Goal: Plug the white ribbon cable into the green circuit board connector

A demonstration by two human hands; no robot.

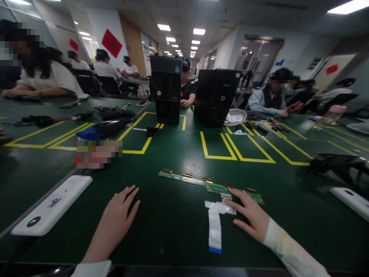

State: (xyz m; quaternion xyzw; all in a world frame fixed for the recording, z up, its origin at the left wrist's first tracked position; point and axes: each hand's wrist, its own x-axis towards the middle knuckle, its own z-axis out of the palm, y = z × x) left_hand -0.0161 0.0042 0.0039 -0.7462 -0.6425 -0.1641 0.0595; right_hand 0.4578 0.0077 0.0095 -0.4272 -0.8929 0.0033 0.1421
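Observation:
A long, narrow green circuit board [217, 188] with several copper-coloured tabs along its far edge lies on the green table [173, 231]. From its near side a white flat ribbon cable [215, 227] bends toward me and ends in a blue tip. My right hand [249, 211] rests with fingers spread, its fingertips touching the board and the upper part of the cable. To the left, my left hand [118, 215] hovers or lies over bare table, fingers stretched out and holding nothing. It stays apart from the board.
A white device [53, 204] lies left of my left hand; another white device [353, 202] is at the right edge. Two black computer towers [165, 90] stand at the back. Yellow tape outlines, cable bundles [115, 112] and a white basket [235, 116] lie beyond. Several people sit around.

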